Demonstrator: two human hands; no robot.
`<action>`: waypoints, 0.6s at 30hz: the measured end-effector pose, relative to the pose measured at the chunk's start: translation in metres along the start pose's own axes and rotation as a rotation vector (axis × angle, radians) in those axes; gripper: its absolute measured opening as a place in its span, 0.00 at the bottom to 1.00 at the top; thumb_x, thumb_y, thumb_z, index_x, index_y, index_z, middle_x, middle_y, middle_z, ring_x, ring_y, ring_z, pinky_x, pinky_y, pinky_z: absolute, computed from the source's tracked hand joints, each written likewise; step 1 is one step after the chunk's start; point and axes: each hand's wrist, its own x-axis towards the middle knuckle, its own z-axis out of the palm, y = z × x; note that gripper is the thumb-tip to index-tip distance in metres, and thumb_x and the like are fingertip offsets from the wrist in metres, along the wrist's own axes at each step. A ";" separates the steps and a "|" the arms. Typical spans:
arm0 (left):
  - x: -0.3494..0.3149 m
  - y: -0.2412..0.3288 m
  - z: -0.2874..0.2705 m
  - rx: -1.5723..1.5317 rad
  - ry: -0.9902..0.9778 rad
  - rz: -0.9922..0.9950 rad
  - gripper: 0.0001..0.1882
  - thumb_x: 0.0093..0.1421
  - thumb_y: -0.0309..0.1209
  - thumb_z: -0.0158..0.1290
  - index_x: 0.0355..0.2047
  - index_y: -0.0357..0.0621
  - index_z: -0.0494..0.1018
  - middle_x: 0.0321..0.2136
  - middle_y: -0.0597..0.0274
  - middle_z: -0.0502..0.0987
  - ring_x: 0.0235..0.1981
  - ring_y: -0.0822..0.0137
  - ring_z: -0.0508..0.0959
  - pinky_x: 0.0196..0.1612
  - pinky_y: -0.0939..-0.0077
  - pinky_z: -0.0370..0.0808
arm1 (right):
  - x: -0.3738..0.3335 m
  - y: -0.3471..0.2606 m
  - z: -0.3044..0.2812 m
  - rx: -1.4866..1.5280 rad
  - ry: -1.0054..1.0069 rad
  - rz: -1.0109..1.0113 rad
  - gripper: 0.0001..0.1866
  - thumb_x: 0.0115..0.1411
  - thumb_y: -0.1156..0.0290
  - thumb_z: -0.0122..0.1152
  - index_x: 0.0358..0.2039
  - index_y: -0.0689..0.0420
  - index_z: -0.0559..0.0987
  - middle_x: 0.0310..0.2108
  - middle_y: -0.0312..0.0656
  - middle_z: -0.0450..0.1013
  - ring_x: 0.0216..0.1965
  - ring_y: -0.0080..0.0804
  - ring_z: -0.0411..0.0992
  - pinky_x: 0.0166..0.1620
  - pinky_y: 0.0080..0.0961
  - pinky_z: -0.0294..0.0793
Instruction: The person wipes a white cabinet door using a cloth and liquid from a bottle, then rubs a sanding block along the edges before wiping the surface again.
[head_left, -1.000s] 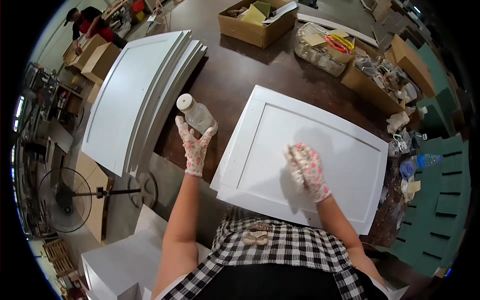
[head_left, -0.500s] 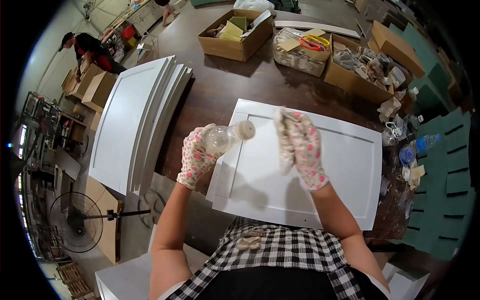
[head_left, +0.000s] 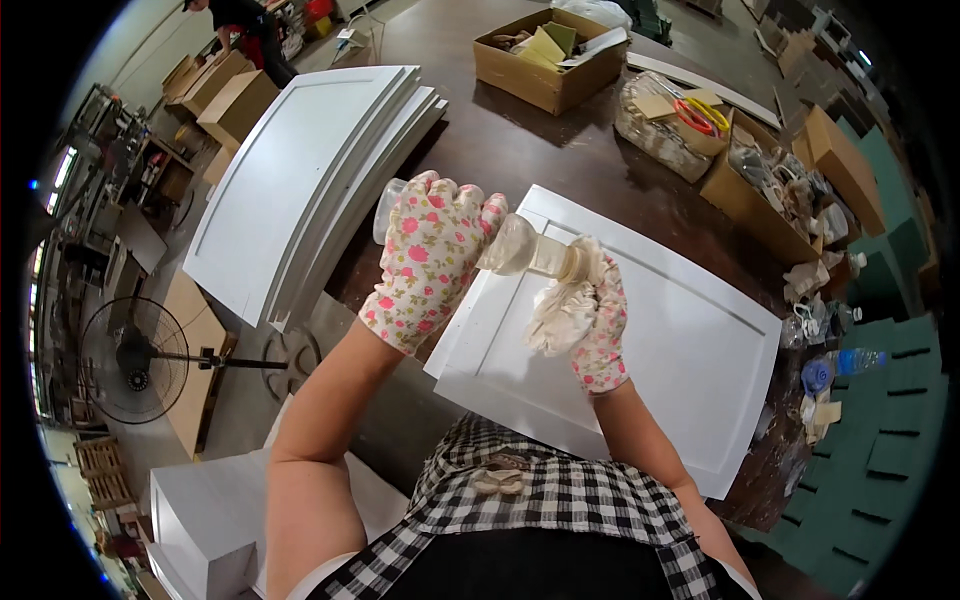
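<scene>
My left hand, in a floral glove, is wrapped round a clear plastic bottle. The bottle is tipped over on its side, its capped end pointing right. A crumpled whitish rag is held in my gloved right hand. The bottle's cap end meets the rag; whether liquid comes out cannot be seen. Below both hands lies a white panel door with a recessed middle, on top of another white panel whose edge shows at the left.
Several white panels are stacked to the left. Across the brown table stand a cardboard box of sanding pads, a wrapped bundle with scissors, and a box of rags. Plastic bottles lie at right. A fan stands left.
The bottle has been tipped further and brought to the rag. My right hand has turned and shifted slightly toward the bottle. The whole view has swung a little to the left.
</scene>
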 end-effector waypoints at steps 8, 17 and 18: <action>-0.046 0.001 0.133 -1.091 0.260 -0.489 0.33 0.42 0.28 0.69 0.50 0.47 0.69 0.46 0.61 0.73 0.48 0.61 0.73 0.53 0.66 0.69 | 0.011 -0.003 0.039 -0.465 -0.175 -0.095 0.18 0.63 0.65 0.53 0.50 0.61 0.70 0.46 0.39 0.71 0.46 0.26 0.71 0.51 0.22 0.71; -0.078 -0.014 0.226 -1.491 0.418 -0.953 0.44 0.42 0.28 0.69 0.59 0.43 0.58 0.53 0.56 0.67 0.54 0.61 0.69 0.57 0.67 0.68 | 0.025 -0.011 0.008 -0.599 -0.017 0.077 0.17 0.62 0.65 0.55 0.48 0.61 0.71 0.44 0.40 0.71 0.45 0.28 0.71 0.49 0.25 0.71; -0.082 -0.015 0.222 -1.432 0.451 -0.880 0.44 0.45 0.29 0.67 0.61 0.42 0.56 0.55 0.53 0.65 0.56 0.58 0.67 0.59 0.65 0.66 | 0.028 -0.009 0.004 -0.597 -0.022 0.084 0.17 0.62 0.65 0.55 0.48 0.61 0.71 0.44 0.40 0.71 0.45 0.28 0.71 0.49 0.25 0.71</action>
